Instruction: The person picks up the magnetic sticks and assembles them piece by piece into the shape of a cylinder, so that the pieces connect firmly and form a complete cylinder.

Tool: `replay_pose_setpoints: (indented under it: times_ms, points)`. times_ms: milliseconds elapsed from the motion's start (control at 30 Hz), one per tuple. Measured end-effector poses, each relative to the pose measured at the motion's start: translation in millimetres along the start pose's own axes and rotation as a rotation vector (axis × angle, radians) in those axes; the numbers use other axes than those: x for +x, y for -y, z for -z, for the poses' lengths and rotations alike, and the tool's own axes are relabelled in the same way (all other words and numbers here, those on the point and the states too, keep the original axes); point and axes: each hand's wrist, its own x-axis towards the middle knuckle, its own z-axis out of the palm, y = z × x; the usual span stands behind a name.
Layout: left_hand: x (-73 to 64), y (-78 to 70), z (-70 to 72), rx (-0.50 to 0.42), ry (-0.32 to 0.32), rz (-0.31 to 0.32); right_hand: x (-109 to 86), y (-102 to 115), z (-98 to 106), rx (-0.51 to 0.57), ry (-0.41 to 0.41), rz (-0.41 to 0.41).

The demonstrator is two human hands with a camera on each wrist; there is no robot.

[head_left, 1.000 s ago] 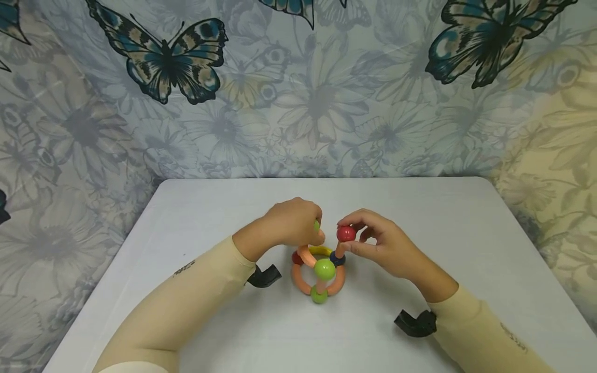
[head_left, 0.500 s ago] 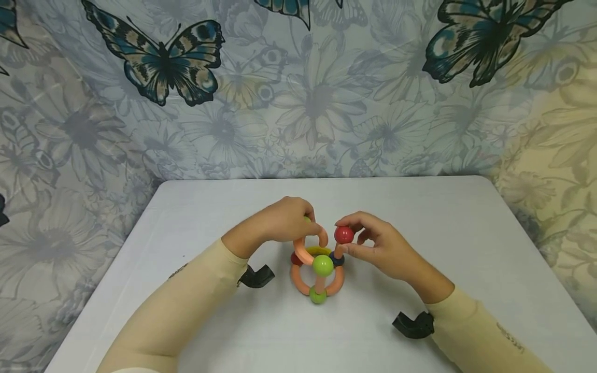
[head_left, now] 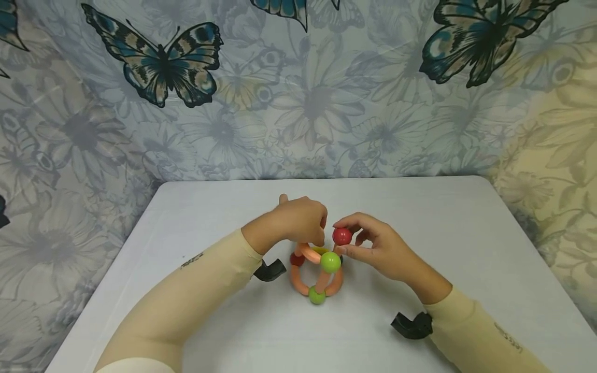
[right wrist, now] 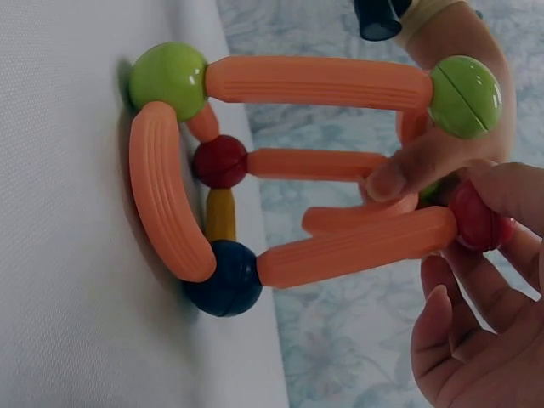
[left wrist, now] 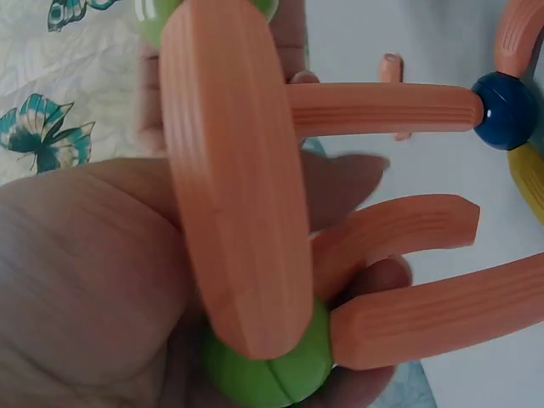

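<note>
A magnetic ball-and-rod frame stands on the table. Its base ring joins a lower green ball point(head_left: 317, 295), a dark red ball point(right wrist: 220, 161) and a blue ball point(right wrist: 223, 279) by curved orange rods and a yellow rod point(right wrist: 221, 214). Straight orange rods rise from these balls. My left hand point(head_left: 300, 220) holds a green ball point(left wrist: 268, 374) at the top left; a curved orange rod point(right wrist: 357, 217) there has a free end. At the top right my right hand point(head_left: 382, 248) pinches a red ball point(head_left: 342, 236) on its upright. Another green ball point(head_left: 330, 262) tops the front upright.
The white table point(head_left: 233, 331) carries the frame near its middle. Patterned cloth with butterflies point(head_left: 163, 65) hangs behind and beside it. A black wrist mount point(head_left: 270, 270) sits under the left sleeve, another black mount point(head_left: 412, 325) under the right.
My left hand shifted left, then came back right, covering its green ball in the head view. The front top green ball now leans further right. My right hand stays on the red ball.
</note>
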Motion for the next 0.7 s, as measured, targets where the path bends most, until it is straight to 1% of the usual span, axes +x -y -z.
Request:
replay_pose_setpoints:
  times_ms: [67,133,200,300,367,500,700]
  points:
    - [0.2,-1.5,-1.2,0.035,-0.002,0.017,0.8,0,0,-0.004,0.003,-0.003]
    - [-0.1,-1.0,-2.8,0.039,-0.016,0.035,1.7,1,-1,-0.009,0.008,-0.005]
    - [-1.2,1.0,-4.4,0.019,-0.032,0.052,2.3,2,-2,-0.013,0.012,-0.010]
    - [-3.4,5.7,-5.5,-0.037,-0.046,0.061,2.5,3,-2,-0.020,0.013,-0.022]
    - [-5.4,9.5,-4.7,-0.071,-0.051,0.056,2.3,4,-2,-0.026,0.012,-0.030]
    - [-9.7,16.8,-0.6,-0.121,-0.052,0.026,1.2,4,-2,-0.023,0.005,-0.038]
    - [-16.3,27.4,5.6,-0.207,-0.025,-0.037,-0.7,2,-6,-0.021,-0.021,-0.042]
